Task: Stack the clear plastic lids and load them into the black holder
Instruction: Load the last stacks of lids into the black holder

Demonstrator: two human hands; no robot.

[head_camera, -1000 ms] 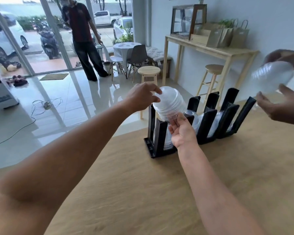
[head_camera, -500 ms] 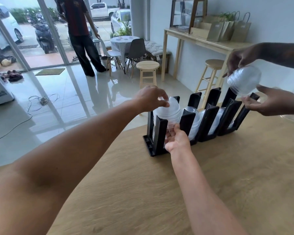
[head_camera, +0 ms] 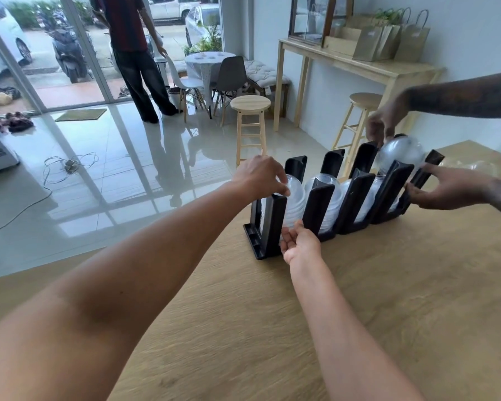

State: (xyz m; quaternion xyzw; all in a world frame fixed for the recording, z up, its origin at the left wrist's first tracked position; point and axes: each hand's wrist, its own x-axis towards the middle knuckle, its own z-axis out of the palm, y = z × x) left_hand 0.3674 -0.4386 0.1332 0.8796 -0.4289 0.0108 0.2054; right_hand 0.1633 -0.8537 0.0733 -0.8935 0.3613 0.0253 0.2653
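A black holder (head_camera: 275, 224) with several upright slots stands on the wooden table (head_camera: 359, 299). A stack of clear dome lids (head_camera: 294, 198) sits low in its leftmost slot. My left hand (head_camera: 258, 176) grips the top of that stack from above. My right hand (head_camera: 300, 244) cups its underside at the slot's near side. The middle slots hold more clear lids (head_camera: 324, 183). At the right end, another person's two hands (head_camera: 446, 189) lower a second lid stack (head_camera: 399, 153) into the last slot.
Loose clear lids (head_camera: 475, 167) lie on the table behind the holder's right end. Beyond the table edge are wooden stools (head_camera: 250, 123), a side table with paper bags (head_camera: 388, 41), and a person standing near the glass doors (head_camera: 133, 53).
My hands have pushed the lid stack down from above the holder into the leftmost slot. The other person's hands brought their stack down from the upper right into the rightmost slot.
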